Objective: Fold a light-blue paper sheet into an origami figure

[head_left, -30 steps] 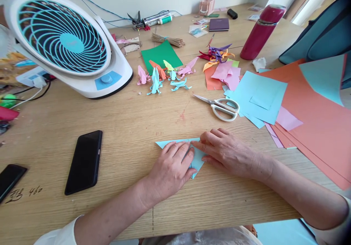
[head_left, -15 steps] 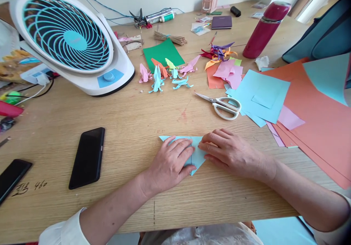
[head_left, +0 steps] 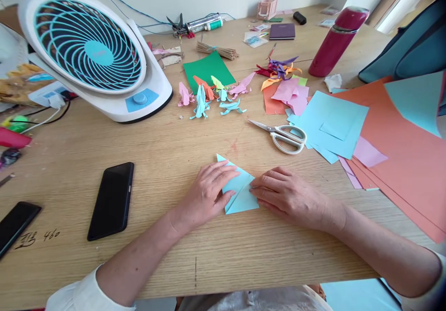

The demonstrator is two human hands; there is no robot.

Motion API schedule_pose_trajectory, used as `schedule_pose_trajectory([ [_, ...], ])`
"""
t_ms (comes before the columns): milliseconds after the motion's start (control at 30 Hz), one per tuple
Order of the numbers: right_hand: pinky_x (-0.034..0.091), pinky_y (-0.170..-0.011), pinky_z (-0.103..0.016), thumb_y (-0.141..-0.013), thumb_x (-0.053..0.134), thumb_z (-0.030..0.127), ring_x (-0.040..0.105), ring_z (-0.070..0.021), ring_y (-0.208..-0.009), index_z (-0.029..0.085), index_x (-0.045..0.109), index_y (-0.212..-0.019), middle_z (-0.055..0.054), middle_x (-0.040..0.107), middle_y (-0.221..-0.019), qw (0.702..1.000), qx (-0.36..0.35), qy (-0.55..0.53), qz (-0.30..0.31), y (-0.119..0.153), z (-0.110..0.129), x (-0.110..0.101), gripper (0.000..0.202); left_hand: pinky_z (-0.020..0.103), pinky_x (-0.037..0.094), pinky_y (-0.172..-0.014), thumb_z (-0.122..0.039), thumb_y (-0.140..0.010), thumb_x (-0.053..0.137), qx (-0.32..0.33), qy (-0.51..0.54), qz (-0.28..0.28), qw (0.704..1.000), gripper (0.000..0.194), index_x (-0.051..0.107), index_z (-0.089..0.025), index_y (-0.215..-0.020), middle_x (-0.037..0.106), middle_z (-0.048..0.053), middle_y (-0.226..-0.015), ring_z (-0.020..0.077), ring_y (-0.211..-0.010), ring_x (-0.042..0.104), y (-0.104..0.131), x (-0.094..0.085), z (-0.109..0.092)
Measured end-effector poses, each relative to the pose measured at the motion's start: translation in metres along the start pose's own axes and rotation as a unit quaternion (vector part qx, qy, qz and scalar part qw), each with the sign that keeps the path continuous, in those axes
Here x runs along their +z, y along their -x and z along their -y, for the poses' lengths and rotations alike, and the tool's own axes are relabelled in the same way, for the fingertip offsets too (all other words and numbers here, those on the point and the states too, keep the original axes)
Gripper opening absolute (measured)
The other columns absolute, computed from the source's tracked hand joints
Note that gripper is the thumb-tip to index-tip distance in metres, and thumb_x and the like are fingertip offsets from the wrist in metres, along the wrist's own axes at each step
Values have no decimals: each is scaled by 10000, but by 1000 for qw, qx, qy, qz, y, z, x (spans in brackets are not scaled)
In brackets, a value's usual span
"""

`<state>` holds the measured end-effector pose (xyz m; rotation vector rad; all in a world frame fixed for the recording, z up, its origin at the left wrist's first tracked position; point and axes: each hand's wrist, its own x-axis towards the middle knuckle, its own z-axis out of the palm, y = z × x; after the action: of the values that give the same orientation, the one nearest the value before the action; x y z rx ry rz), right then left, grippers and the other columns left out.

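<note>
Folded light-blue paper (head_left: 242, 198) is located on the desk (head_left: 156, 144), near its front edge, between the person's two hands. One pointed corner is directed away from the person, and a slanting fold line is seen across the upper face. The left part of the paper is covered by the left hand (head_left: 211, 190); its grip is observed open, fingers laid over the surface, thumb set apart below them. The right edge is touched by the right hand (head_left: 291, 198); its fingers are bent and bunched there, but whether the paper is pinched by this grip cannot be told. Beyond the right hand, white-handled scissors (head_left: 278, 131) are placed, blades directed left, handles at flat light-blue sheets (head_left: 324, 109). Small folded paper figures (head_left: 200, 103) are grouped further back, near a green sheet (head_left: 216, 66). A black phone (head_left: 110, 202) is laid to the left of the left hand; a fan (head_left: 99, 53) is positioned well beyond it. A dark-red bottle (head_left: 332, 48) is noted behind the sheets.
</note>
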<state>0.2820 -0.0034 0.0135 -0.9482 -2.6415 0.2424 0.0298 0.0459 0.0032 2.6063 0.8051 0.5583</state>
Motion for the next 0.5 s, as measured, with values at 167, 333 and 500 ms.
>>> schedule_pose_trajectory([
  [167, 434, -818, -355, -1003, 408, 178, 591, -195, -919, 156, 644, -980, -106, 659, -973, 1000, -7, 5, -8, -1, 1, -1, 238, 505, 344, -1094, -406, -906, 606, -34, -84, 41, 995, 450, 536, -197, -1299, 568, 108, -1353, 296, -1289, 469, -24, 2, -6],
  [333, 443, -816, -354, -991, 433, 166, 592, -200, -935, 157, 646, -972, -108, 656, -985, 1000, -5, 1, -8, 2, -1, -2, 214, 491, 412, -907, -564, -764, 711, -99, -169, 132, 972, 511, 626, -209, -1122, 610, 117, -1145, 321, -1070, 549, -51, -9, -19],
  [500, 458, -835, -359, -980, 461, 172, 588, -206, -977, 157, 640, -1000, -118, 641, -1113, 1000, 9, -12, 11, 4, -3, -1, 181, 435, 391, -865, -593, -740, 705, -122, -181, 233, 948, 437, 639, -185, -882, 651, 102, -1018, 311, -1021, 571, -76, -22, -22],
])
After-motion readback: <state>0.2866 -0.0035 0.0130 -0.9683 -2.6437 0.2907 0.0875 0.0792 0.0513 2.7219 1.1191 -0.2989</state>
